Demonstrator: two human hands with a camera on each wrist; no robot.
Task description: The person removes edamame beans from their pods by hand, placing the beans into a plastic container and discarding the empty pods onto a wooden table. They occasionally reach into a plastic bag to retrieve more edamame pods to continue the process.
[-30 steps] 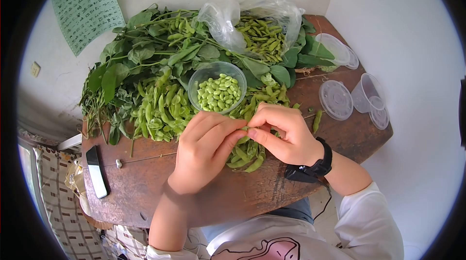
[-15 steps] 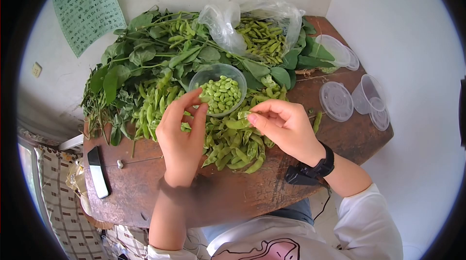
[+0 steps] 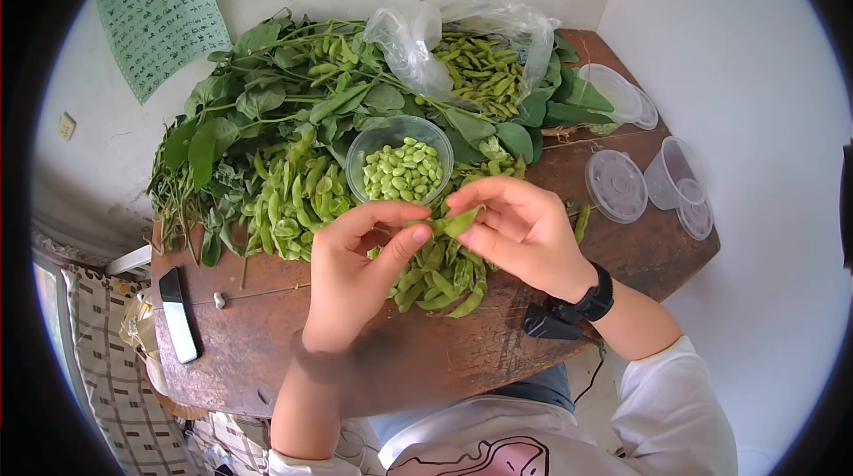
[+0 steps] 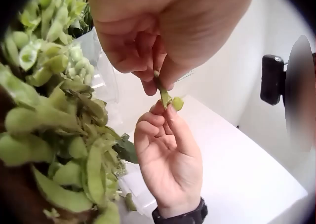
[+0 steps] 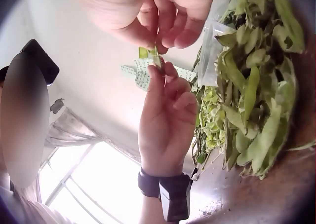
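Observation:
Both hands meet over the near side of the pods, in front of the clear bowl of shelled green beans. Between their fingertips is a green soybean pod. My left hand pinches the pod's left end between thumb and fingers. From the other side, my right hand holds it, thumb below and fingers above. The left wrist view shows the pod stretched between the two sets of fingertips. Below the hands lies a heap of pods.
Leafy bean stalks cover the table's back. A plastic bag beside them holds more pods. On the right are clear lids and an overturned cup. A phone lies on the wooden table at left.
The left hand first met the right, then parted to the bowl's near left edge, and has now come back to pinch the pod. The right hand has stayed nearly in place, holding a pod.

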